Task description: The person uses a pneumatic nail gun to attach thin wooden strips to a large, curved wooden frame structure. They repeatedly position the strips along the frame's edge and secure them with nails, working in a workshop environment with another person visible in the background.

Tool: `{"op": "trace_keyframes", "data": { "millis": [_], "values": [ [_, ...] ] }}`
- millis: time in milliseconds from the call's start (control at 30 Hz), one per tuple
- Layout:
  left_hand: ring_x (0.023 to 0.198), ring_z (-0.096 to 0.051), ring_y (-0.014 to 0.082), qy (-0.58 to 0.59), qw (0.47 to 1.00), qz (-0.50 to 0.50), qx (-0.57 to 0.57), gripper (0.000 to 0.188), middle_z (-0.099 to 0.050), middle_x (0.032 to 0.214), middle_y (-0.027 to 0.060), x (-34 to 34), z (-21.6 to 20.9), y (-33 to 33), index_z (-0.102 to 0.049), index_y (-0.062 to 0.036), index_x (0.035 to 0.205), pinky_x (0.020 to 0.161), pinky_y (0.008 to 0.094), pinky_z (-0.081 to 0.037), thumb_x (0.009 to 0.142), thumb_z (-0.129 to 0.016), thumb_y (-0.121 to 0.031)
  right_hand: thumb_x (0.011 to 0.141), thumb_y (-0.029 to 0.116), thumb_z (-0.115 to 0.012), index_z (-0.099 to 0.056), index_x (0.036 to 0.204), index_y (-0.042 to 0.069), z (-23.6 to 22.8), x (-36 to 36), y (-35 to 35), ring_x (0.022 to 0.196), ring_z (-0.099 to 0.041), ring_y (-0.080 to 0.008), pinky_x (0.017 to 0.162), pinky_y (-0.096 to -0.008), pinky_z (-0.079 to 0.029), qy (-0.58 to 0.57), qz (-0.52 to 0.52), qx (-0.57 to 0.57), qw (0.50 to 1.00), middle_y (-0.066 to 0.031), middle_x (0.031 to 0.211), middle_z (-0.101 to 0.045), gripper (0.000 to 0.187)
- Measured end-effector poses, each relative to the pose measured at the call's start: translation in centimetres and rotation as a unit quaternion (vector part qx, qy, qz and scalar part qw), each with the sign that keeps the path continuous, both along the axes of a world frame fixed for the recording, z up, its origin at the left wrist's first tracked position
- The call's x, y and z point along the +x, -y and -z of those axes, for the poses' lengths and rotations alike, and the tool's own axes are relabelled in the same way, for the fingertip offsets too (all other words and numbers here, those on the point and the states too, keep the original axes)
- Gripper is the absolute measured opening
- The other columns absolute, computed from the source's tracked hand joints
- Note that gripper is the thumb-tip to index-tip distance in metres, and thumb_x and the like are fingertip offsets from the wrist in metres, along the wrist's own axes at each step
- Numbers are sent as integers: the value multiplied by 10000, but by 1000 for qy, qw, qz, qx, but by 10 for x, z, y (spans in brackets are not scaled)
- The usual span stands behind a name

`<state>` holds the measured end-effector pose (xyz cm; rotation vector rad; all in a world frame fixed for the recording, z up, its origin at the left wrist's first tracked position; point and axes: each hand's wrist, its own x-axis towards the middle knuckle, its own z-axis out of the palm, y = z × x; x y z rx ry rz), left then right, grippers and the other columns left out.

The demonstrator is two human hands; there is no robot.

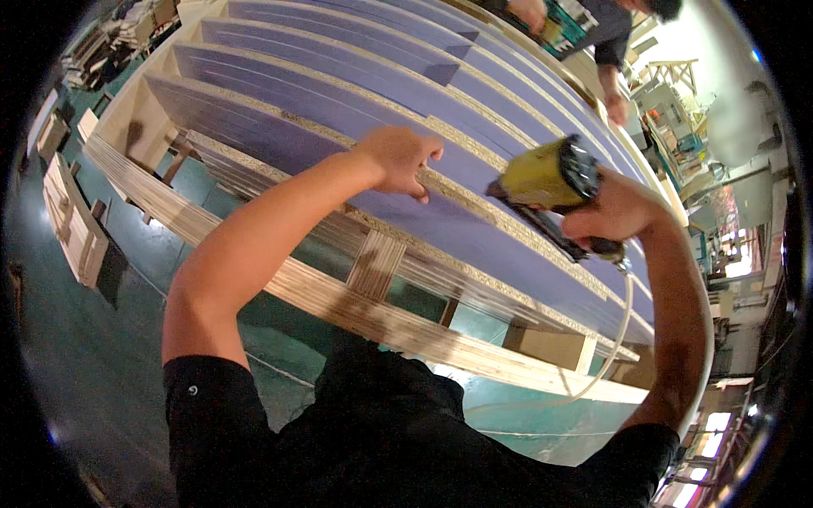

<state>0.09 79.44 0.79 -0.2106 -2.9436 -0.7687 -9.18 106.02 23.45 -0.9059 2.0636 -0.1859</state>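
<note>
My right hand [622, 206] is wrapped round the handle of a yellow and black nail gun [542, 175]. Its nose points left, over the frame, and a pale air hose [628, 309] hangs from the handle's end. To the left, my left hand [396, 159] straddles the top edge of a chipboard strip [461, 192], fingers on the far side and thumb on the near side. The strip is one of several long parallel ones, with purple-blue panel faces [279, 140] between them. Its part under my left palm is hidden.
A plywood rail [330, 302] with a short cross block [377, 264] runs along the near side. Across the frame, a co-worker's hand [616, 110] hangs near another power tool [566, 24]. A wooden pallet-like piece [76, 220] rests on the green floor [135, 356] at left.
</note>
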Motion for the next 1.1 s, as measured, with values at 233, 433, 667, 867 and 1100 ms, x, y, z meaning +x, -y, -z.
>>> {"op": "trace_keyframes", "data": {
  "millis": [233,433,667,867,1100],
  "values": [
    [974,-697,456,39,997,-54,29,924,-741,968,189,9,-10,-4,-441,-95,1322,806,528,-562,628,-962,-412,786,83,-707,-689,1007,-12,61,-14,87,582,-640,-123,543,-312,-514,-33,-79,58,995,-40,675,-675,241],
    [933,-682,484,-69,997,-3,46,844,-715,902,228,10,7,4,-491,-67,1258,788,538,-552,630,-958,-384,815,119,-709,-689,1123,15,82,-30,74,627,-654,-135,581,-321,-528,-33,-53,66,996,-52,748,-693,325],
    [935,-689,452,-20,996,63,53,687,-727,922,200,5,-3,12,-573,-49,1159,798,509,-555,659,-945,-339,830,200,-719,-700,1020,21,86,-35,72,640,-657,-142,605,-343,-531,-17,-87,39,995,-55,695,-684,262],
    [957,-687,447,3,998,37,57,561,-734,962,199,10,-7,15,-560,-45,1181,822,496,-556,744,-881,-187,839,205,-706,-687,1044,18,84,-31,76,619,-649,-143,596,-339,-533,-9,-86,15,996,-55,698,-682,278],
    [1027,-671,451,23,997,21,67,640,-707,1064,217,10,-10,13,-518,-45,1225,855,495,-544,730,-906,-160,841,187,-709,-690,1069,16,87,-33,76,629,-654,-135,585,-325,-534,-5,-88,14,996,-55,706,-676,285]
  ]
}}
